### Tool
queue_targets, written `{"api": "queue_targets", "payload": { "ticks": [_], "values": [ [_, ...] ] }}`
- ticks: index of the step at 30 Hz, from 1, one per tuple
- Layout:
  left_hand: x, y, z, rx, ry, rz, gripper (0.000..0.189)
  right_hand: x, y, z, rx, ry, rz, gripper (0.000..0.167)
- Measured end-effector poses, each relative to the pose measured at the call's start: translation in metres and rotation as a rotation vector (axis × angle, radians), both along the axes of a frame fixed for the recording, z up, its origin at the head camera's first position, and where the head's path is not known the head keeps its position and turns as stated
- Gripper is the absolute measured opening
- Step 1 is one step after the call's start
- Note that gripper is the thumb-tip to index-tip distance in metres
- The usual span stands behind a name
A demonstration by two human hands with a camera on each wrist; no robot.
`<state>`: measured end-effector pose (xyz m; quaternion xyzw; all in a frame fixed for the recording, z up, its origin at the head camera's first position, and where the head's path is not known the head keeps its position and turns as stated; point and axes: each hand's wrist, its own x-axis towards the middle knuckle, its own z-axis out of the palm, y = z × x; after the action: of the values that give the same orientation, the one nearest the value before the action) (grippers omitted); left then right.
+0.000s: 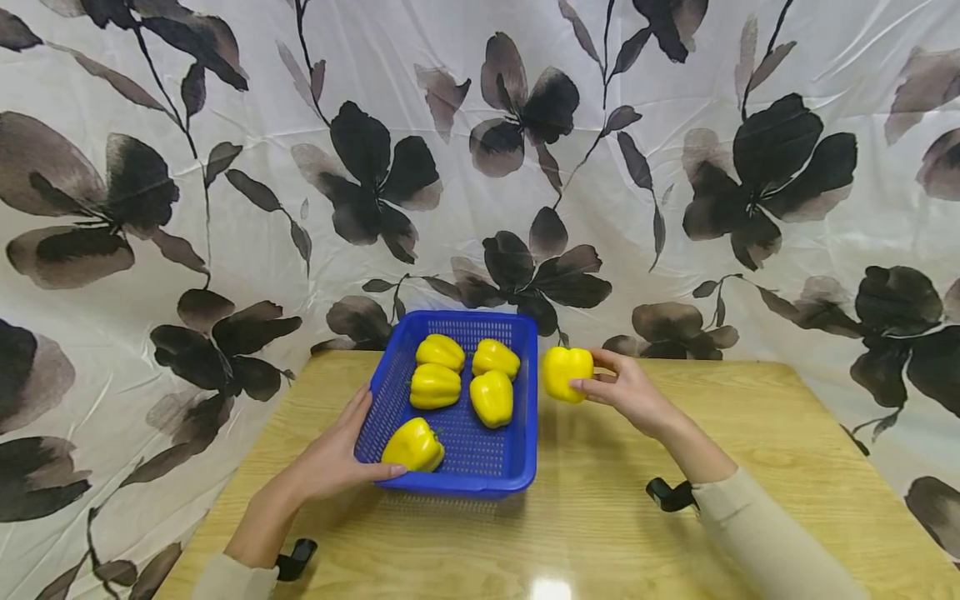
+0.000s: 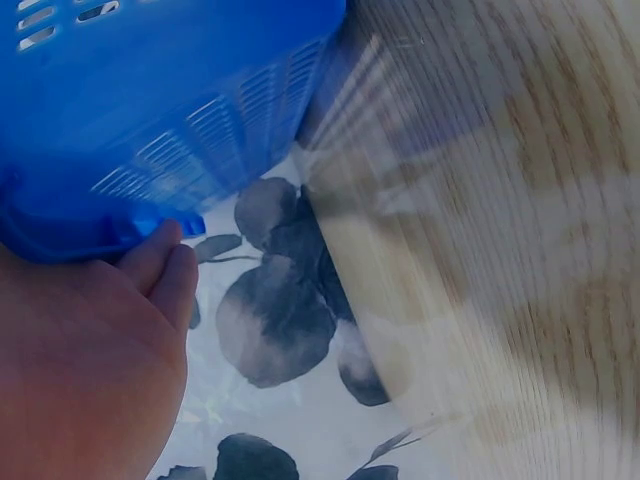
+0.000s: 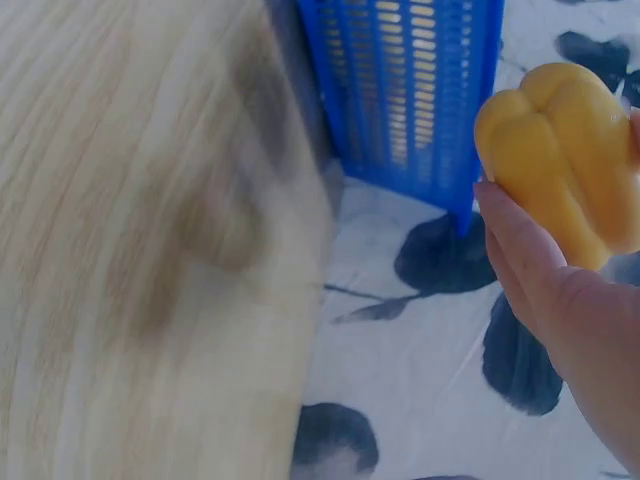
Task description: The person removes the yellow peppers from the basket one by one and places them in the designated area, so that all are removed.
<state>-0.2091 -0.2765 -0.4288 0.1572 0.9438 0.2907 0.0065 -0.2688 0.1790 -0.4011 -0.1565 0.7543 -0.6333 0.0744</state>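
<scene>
A blue plastic basket (image 1: 525, 417) with slotted walls stands on the table and holds several yellow bell peppers (image 1: 435, 387). At its near left corner my left hand (image 1: 337, 458) grips the rim, thumb over the front edge and fingers along the outer left side. In the left wrist view those fingers (image 2: 172, 275) reach up beneath the basket's rim. Just outside the right wall, my right hand (image 1: 626, 390) holds another yellow bell pepper (image 1: 567, 373) between thumb and fingers. The right wrist view shows this pepper (image 3: 560, 160) raised beside the slotted wall, its lobed end facing the camera.
The light wood table (image 1: 600, 533) ends at a back edge just beyond the basket. Behind it hangs a white cloth (image 1: 450, 208) with dark flower prints. Black straps (image 1: 670, 495) show at both wrists.
</scene>
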Motion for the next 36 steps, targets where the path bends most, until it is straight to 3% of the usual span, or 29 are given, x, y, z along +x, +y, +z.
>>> {"api": "queue_targets", "payload": {
  "ticks": [21,36],
  "values": [
    [-0.001,0.000,0.001,0.005,-0.005,0.002,0.133,-0.030,0.013,-0.022,0.036,-0.041,-0.023,0.077],
    [0.001,-0.001,0.002,-0.013,-0.001,0.010,0.134,-0.057,0.012,-0.052,0.054,-0.081,-0.001,0.068]
  ]
}}
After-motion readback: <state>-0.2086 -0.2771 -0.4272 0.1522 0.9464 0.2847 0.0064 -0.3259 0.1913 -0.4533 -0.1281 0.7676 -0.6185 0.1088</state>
